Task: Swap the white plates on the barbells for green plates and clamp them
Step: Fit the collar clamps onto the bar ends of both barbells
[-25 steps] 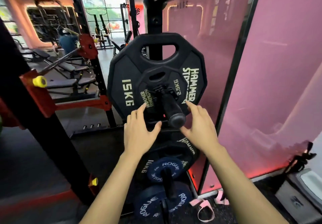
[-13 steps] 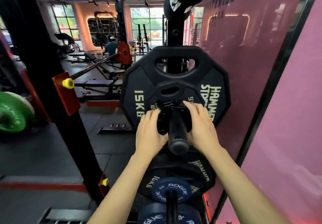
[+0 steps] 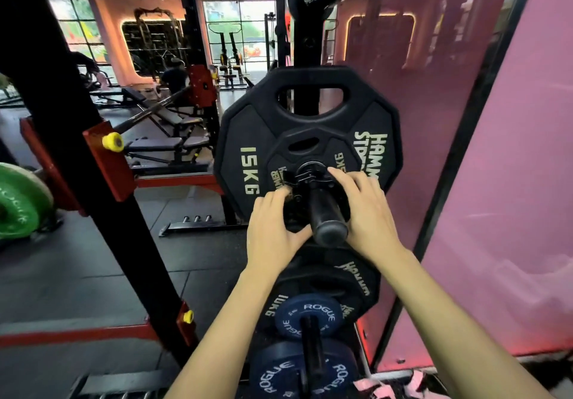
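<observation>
A black clamp sits on a black storage peg that sticks out toward me. Behind it hang a small black plate and a large black 15 kg plate. My left hand grips the clamp's left side, thumb under the peg. From the right, my right hand curls its fingers over the clamp. The clamp's lever sticks out to the left. A green plate shows at the far left edge. No white plate is in view.
Below the peg hang a black 10 kg plate and two blue Rogue plates. A black rack upright with red brackets stands to the left. A pink wall panel is close on the right. Benches stand further back.
Both hands went from hovering open beside the peg to gripping the clamp. The clamp's lever now stands out to the left. My view shifted right to left, bringing the green plate in.
</observation>
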